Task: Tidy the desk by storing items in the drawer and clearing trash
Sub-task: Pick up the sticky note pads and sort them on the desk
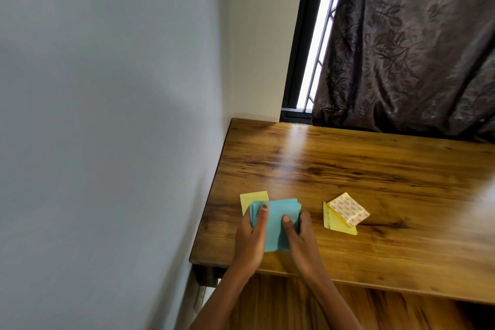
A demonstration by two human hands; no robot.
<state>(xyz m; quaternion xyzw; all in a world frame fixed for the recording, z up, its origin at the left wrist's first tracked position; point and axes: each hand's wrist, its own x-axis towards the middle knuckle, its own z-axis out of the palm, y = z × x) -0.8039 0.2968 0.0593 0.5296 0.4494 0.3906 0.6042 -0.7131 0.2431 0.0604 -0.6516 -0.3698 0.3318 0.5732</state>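
Both hands on the blue note stack point(278, 218), lower centre of the frame, near the desk's point(375, 169) front-left corner. My left hand point(251, 236) clamps the stack's left edge, thumb on top, fingers curled under from what I can see. My right hand point(300, 236) does the same on the right edge, thumb flat on the top sheet. So both grips are pinching the same stack, one from each side.

Step in hand, as I read it: squaring the loose blue sheets into one block before stowing. To do it well: keep thumbs light so sheets can slide, tap the near edge on the desk to align, then squeeze. The sheets are fanned at the upper left corner, so that corner needs the push.

A single yellow note point(250, 199) pokes out from behind the stack at its upper left, touching or lying under it, can't tell which. It should be gathered in the same pass.

To the right of my right hand, apart from it, lies a yellow pad point(338, 222) with a patterned backing sheet point(348, 209) tilted on top. Next pickup, probably.

The drawer isn't clearly in view; a wood panel shows below the desk edge at the bottom of the frame, and I can't say what it is.
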